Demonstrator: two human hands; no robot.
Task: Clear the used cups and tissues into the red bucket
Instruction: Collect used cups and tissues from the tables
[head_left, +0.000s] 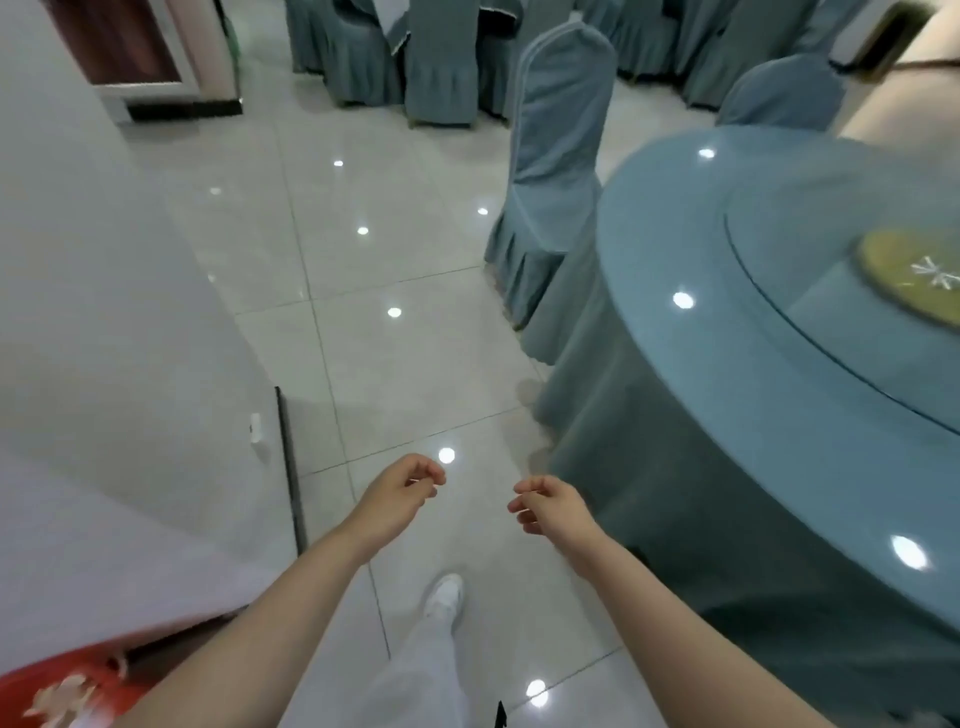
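Walking with left hand (397, 493) and right hand (550, 506) loosely curled, holding nothing; round red plastic bucket (67, 686) (blurred) behind at frame's bottom-left corner. Risk: no cups or tissues visible on the round blue-clothed table (675, 374), so 1 could get missed.

You are seeing the red bucket (67, 686) sitting at the lower left corner of your view, low beside your left forearm. Only part of it is showing, cut off by the frame edge and blurred. Its red surface is carrying pale, cream-coloured markings, too smeared to read. A white surface is overlapping its upper edge. Cups and tissues are not showing anywhere you are looking.
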